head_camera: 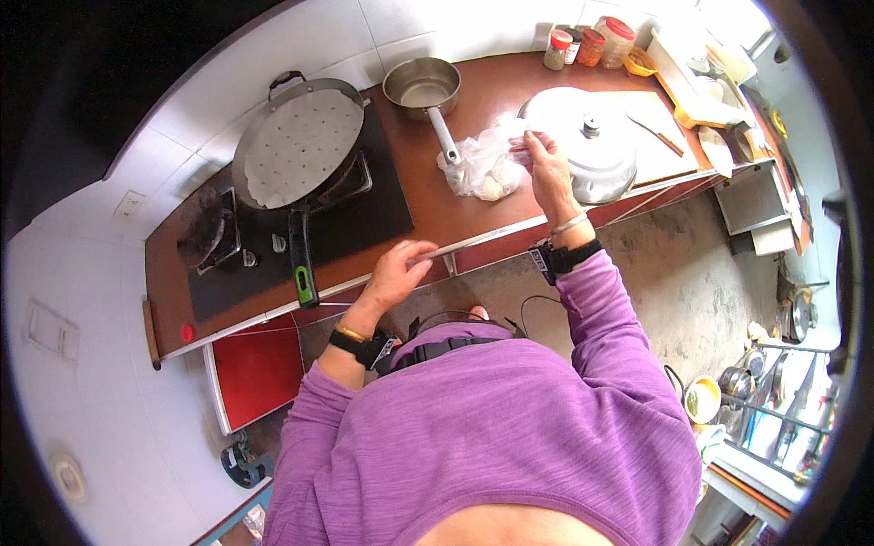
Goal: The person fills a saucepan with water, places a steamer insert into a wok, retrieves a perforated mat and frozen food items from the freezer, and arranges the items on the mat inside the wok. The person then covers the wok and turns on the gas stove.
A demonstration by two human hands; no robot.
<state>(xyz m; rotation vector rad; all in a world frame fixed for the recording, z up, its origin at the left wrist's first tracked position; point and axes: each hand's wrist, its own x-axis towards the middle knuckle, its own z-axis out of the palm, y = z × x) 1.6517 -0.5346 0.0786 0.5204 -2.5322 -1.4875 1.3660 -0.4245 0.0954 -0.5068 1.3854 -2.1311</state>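
Note:
My right hand [544,158] pinches the gathered top of a clear plastic bag [471,160]; a pale lump shows inside the bag, which rests on the brown counter. Just in front of the counter edge hovers my left hand [403,273], fingers slightly bent and apart, holding nothing. On the gas stove [369,225] sits a frying pan [300,147] lined with a white perforated sheet, its black and green handle towards me. A steel saucepan [422,85] stands behind the bag, its handle reaching the plastic. Right of the bag lies a large domed metal lid [580,147].
A knife [655,134] lies on a white cutting board [672,160] beside the lid. Red-lidded jars [590,48] and a small yellow basket [640,61] line the wall. A dish tray [689,112] fills the right corner. A red cabinet door [256,368] stands ajar below left.

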